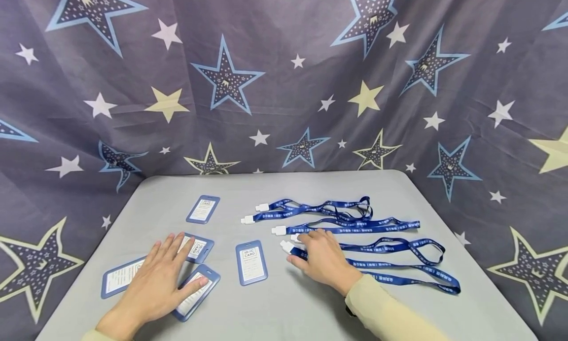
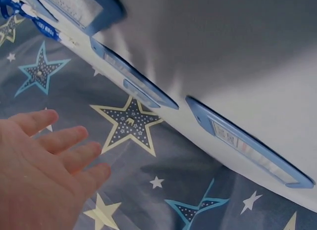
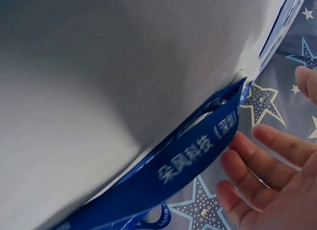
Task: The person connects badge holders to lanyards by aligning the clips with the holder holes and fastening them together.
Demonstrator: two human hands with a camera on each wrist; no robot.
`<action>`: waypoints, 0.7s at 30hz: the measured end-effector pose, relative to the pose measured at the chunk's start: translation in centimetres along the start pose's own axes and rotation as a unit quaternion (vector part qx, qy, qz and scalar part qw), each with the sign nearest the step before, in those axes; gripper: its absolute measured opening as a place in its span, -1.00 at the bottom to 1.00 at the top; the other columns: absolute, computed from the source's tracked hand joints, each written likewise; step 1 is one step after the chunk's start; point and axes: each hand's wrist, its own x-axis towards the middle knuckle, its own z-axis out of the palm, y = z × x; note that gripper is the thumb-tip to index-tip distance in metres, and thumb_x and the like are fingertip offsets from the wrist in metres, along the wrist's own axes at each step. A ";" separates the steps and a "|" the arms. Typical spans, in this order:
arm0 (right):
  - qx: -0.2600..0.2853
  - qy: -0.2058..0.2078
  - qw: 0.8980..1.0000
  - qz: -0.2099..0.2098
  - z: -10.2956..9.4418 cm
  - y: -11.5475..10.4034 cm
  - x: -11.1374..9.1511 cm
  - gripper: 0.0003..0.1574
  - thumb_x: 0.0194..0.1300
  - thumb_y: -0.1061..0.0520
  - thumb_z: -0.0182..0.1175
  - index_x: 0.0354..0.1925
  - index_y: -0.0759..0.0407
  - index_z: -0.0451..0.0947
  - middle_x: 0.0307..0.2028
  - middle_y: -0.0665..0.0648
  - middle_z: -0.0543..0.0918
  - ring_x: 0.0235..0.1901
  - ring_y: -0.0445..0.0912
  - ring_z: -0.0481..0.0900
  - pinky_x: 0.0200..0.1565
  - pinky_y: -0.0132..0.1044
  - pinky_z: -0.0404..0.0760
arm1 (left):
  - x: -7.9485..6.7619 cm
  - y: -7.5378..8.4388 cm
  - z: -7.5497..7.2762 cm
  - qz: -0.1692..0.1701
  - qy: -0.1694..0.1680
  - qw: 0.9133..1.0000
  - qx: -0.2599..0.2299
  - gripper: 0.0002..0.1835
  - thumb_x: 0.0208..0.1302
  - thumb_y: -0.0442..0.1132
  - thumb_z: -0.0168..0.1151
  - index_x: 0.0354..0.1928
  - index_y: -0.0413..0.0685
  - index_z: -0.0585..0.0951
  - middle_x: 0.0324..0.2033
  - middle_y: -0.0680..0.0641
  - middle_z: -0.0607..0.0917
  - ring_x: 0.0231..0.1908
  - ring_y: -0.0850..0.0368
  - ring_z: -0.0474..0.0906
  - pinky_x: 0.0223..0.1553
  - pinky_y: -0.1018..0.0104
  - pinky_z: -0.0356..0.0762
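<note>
Spread over the left half of the table are several blue-framed ID card holders (image 1: 252,269), each with a white card inside. My left hand (image 1: 157,277) is over three of them, partly hiding a far one (image 1: 204,250), one on the left (image 1: 116,279) and a near one (image 1: 195,299). Its fingers are extended and it holds nothing; the left wrist view shows it apart from the holders. Several blue lanyards (image 1: 399,225) with white clips (image 1: 278,230) lie on the right. My right hand (image 1: 326,257) is over the near lanyards (image 3: 198,151), fingers loosely bent, covering part of them.
The grey table (image 1: 284,311) has rounded far corners. A dark star-patterned curtain (image 1: 275,124) hangs behind and along both sides. One more card holder (image 1: 203,209) lies at the back left, and another lanyard (image 1: 319,209) is at the back.
</note>
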 end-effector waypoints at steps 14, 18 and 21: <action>-0.030 -0.014 0.999 0.008 1.1 -1.4 1.4 -0.31 0.22 -0.31 0.41 0.02 0.20 0.68 -0.05 0.23 0.73 0.06 0.20 0.63 0.16 0.11 0.55 | -0.1 1.1 0.9 -0.002 -0.023 0.999 -0.025 0.05 0.24 0.47 0.17 0.49 -0.23 0.35 0.48 -0.37 0.29 0.50 -0.38 0.07 0.55 -0.18 -0.20; -0.037 -0.023 0.999 0.014 1.3 -1.5 1.6 -0.32 0.21 -0.30 0.42 -0.01 0.22 0.68 -0.07 0.23 0.72 0.06 0.22 0.63 0.19 0.14 0.54 | -0.1 1.4 1.0 0.000 -0.022 0.999 -0.025 0.06 0.23 0.50 0.16 0.48 -0.24 0.37 0.47 -0.37 0.31 0.49 -0.39 0.10 0.53 -0.20 -0.10; -0.042 -0.028 0.999 0.016 1.7 -1.6 1.6 -0.34 0.22 -0.30 0.42 -0.03 0.21 0.69 -0.12 0.20 0.73 0.00 0.15 0.63 0.19 0.14 0.54 | -0.2 1.5 1.1 0.002 -0.022 1.000 -0.022 0.07 0.22 0.50 0.17 0.47 -0.24 0.37 0.47 -0.37 0.31 0.49 -0.40 0.10 0.56 -0.14 -0.18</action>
